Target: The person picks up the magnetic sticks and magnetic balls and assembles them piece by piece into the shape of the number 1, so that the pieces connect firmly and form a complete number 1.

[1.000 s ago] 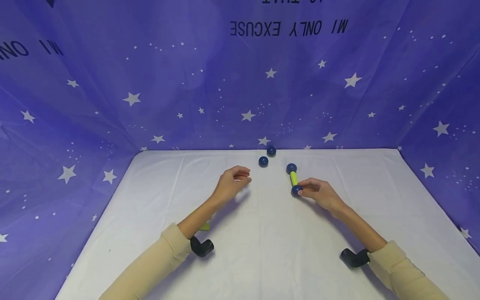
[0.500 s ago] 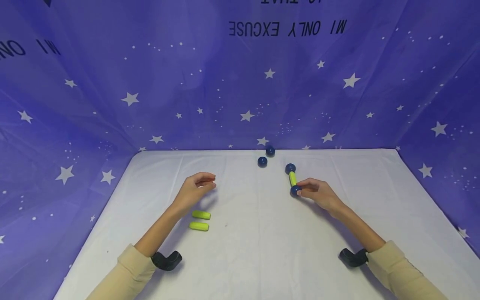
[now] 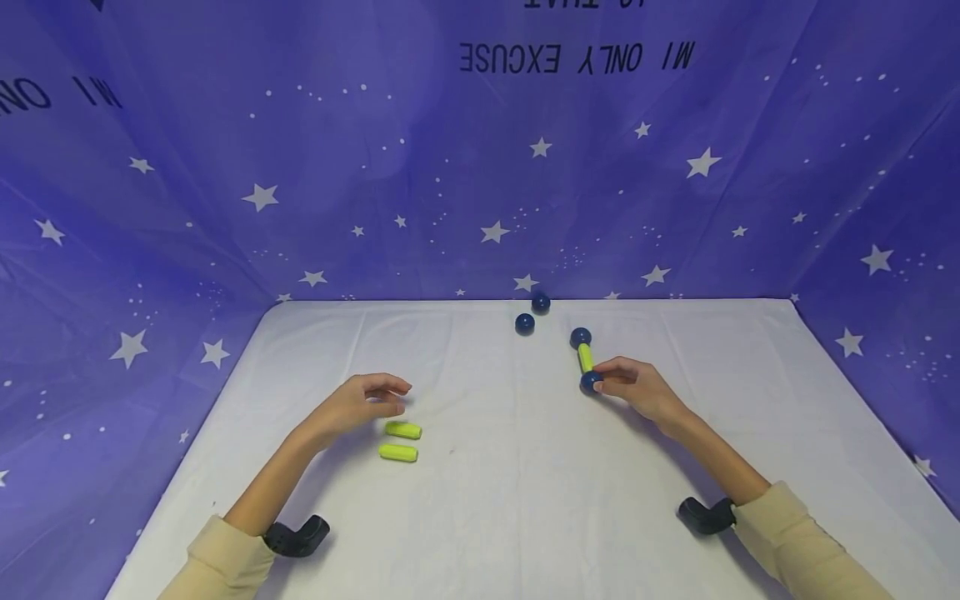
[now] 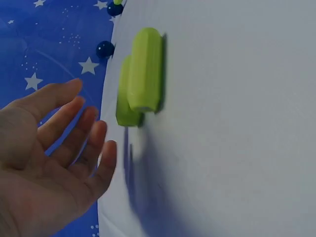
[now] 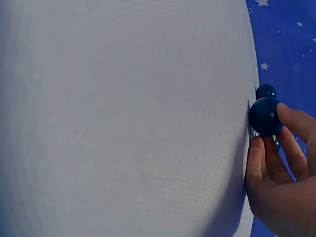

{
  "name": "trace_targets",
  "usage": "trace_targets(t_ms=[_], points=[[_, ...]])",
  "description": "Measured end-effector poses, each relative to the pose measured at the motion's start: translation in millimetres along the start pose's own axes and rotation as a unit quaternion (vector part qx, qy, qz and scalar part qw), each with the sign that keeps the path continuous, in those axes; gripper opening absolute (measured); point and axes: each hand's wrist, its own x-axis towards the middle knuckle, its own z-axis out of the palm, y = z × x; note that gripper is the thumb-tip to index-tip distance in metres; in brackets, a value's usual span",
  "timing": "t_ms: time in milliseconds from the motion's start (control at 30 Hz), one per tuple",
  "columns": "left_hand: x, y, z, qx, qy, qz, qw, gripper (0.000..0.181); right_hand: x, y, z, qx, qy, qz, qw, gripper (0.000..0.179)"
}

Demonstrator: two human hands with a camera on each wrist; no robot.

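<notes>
My right hand [image 3: 643, 392] pinches the near dark blue ball [image 3: 591, 382] of a joined piece. A lime-green rod [image 3: 586, 358] links that ball to a far blue ball [image 3: 581, 337]. In the right wrist view, thumb and fingers touch the near ball [image 5: 265, 116]. My left hand [image 3: 360, 407] hovers with relaxed, parted fingers just behind two loose green rods. The farther rod [image 3: 403, 430] and the nearer rod [image 3: 398, 452] lie side by side on the cloth. Nothing sits between the left fingers in the left wrist view, where one rod [image 4: 145, 69] partly covers the other.
Two loose blue balls, one [image 3: 525, 324] in front of the other [image 3: 541, 303], lie near the back edge of the white-covered table [image 3: 510, 500]. Blue star-print cloth [image 3: 420, 167] rises behind and at both sides. Each wrist bears a black camera mount [image 3: 297, 537].
My left hand has moved left and toward me, from near the loose balls to the green rods, uncovering them on the way. The right hand keeps its hold on the ball, hardly moving.
</notes>
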Motion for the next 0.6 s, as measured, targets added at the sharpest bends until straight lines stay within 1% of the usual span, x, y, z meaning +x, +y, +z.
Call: trace_targets(t_ms=[100, 167, 267, 433, 600], points=[[-2.2, -4.8, -0.2, 0.022, -0.027, 0.002, 0.9994, 0.036, -0.1, 0.2, 0.0, -0.001, -0.001, -0.002, 1.0000, 0.042], [-2.8, -7.7, 0.5, 0.033, -0.042, 0.015, 0.9985, 0.034, 0.2, 0.9, 0.1, 0.000, 0.000, 0.000, 1.0000, 0.042], [-2.4, -10.8, 1.4, 0.051, -0.060, 0.046, 0.9958, 0.032, 0.9, 2.3, 0.0, 0.001, -0.001, 0.000, 1.0000, 0.041], [-0.6, -11.1, 2.9, 0.089, -0.071, 0.082, 0.9901, 0.028, 1.3, 3.6, -0.1, 0.000, -0.002, -0.001, 1.0000, 0.041], [0.9, -9.6, 3.6, 0.108, -0.074, 0.084, 0.9878, 0.022, 1.3, 4.4, -1.6, 0.000, -0.003, 0.000, 1.0000, 0.043]])
